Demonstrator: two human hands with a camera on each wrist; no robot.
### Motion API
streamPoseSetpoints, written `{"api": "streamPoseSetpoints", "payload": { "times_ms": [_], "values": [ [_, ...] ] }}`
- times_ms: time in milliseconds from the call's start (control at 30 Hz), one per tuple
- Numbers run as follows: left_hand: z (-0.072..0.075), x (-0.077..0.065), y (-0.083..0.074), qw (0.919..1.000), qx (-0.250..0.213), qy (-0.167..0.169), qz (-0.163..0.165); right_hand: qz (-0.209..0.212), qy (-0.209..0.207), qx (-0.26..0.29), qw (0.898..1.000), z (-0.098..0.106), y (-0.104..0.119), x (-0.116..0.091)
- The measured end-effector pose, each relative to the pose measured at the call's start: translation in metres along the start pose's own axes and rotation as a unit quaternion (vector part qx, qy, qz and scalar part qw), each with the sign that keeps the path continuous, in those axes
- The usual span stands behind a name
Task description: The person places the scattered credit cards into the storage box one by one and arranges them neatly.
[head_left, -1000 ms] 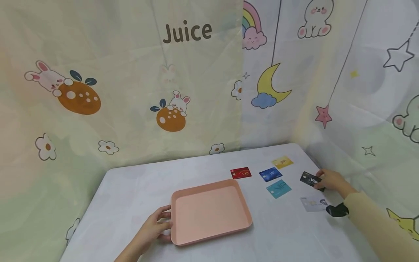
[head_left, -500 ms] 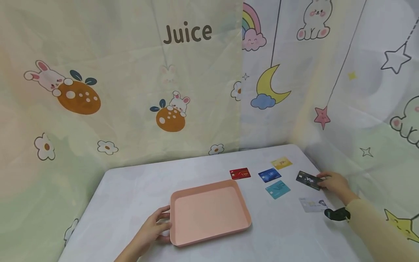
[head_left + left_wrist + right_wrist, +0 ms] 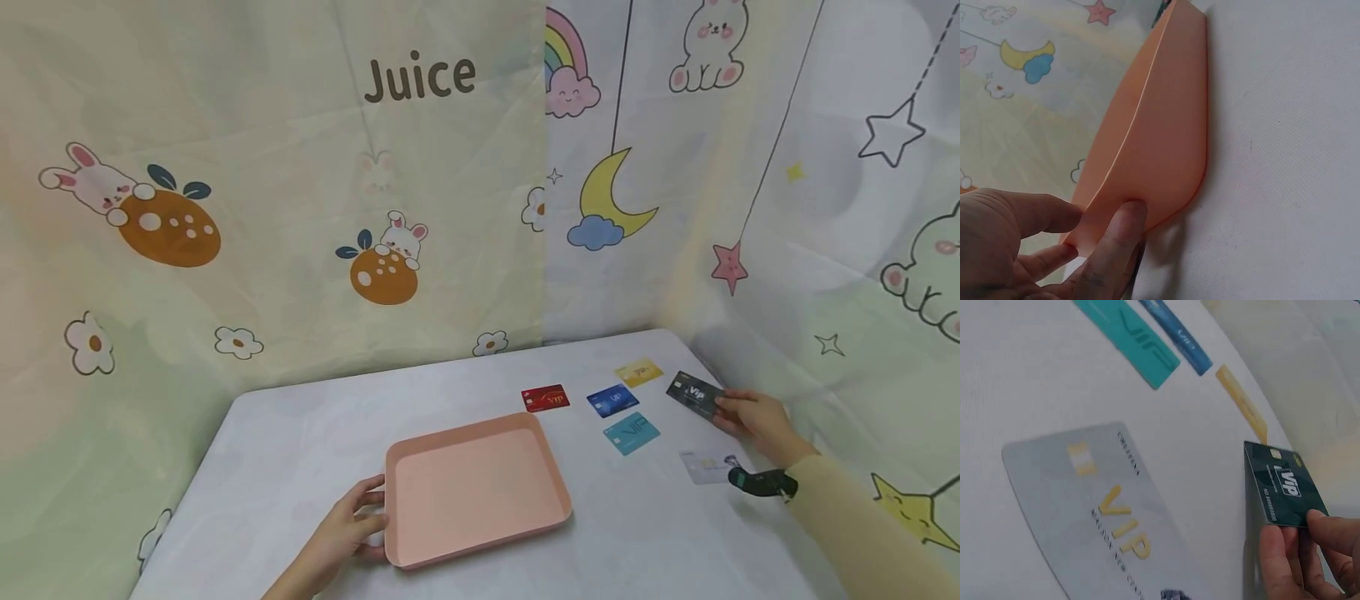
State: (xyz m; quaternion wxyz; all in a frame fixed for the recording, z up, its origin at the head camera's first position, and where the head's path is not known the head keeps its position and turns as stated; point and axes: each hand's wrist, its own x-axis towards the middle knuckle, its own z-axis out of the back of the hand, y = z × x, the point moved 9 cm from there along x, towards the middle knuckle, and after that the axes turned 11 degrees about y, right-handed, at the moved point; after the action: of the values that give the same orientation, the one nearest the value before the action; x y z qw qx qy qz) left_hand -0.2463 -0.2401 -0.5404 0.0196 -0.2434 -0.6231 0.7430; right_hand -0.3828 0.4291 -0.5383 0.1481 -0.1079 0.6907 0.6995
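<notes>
In the head view my left hand [image 3: 345,527] lies at the left side of a pink rectangular tray [image 3: 480,492]. The left wrist view has its fingertips against the tray's outer wall [image 3: 1163,134], with none hooked over the rim. At the right of the table, my right hand [image 3: 763,423] pinches a black VIP card [image 3: 693,393] by its near right end. Seen from the right wrist, that black card [image 3: 1288,484] is tilted up off the table, thumb on top and fingers below. A silver VIP card [image 3: 1100,506] lies flat nearby.
Left of the black card lie a red card [image 3: 545,398], a blue card [image 3: 612,401], a teal card [image 3: 632,433] and a yellow card [image 3: 639,372]. A dark device [image 3: 761,482] at the right wrist overlaps the silver card. Printed cloth [image 3: 300,208] hangs behind the white table [image 3: 300,442].
The black card has been lifted from the table and moved slightly left with my right hand. My left hand stays at the tray. The head view has shifted a little.
</notes>
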Motion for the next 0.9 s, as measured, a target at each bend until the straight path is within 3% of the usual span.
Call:
{"api": "streamPoseSetpoints", "payload": {
  "times_ms": [200,500,900],
  "values": [
    [-0.0006,0.0019,0.0002,1.0,0.001,-0.007,-0.005,-0.017,-0.034,0.046,0.998,0.0014,-0.0018,-0.0023],
    [-0.0001,0.0015,-0.0016,0.9999,0.006,-0.012,-0.01,-0.027,-0.043,0.068,0.996,-0.0004,-0.0026,-0.0032],
    [0.0018,0.0026,0.0011,0.9998,0.003,-0.02,0.004,-0.035,-0.016,0.086,0.996,-0.0081,-0.0052,-0.0052]
  ]
}}
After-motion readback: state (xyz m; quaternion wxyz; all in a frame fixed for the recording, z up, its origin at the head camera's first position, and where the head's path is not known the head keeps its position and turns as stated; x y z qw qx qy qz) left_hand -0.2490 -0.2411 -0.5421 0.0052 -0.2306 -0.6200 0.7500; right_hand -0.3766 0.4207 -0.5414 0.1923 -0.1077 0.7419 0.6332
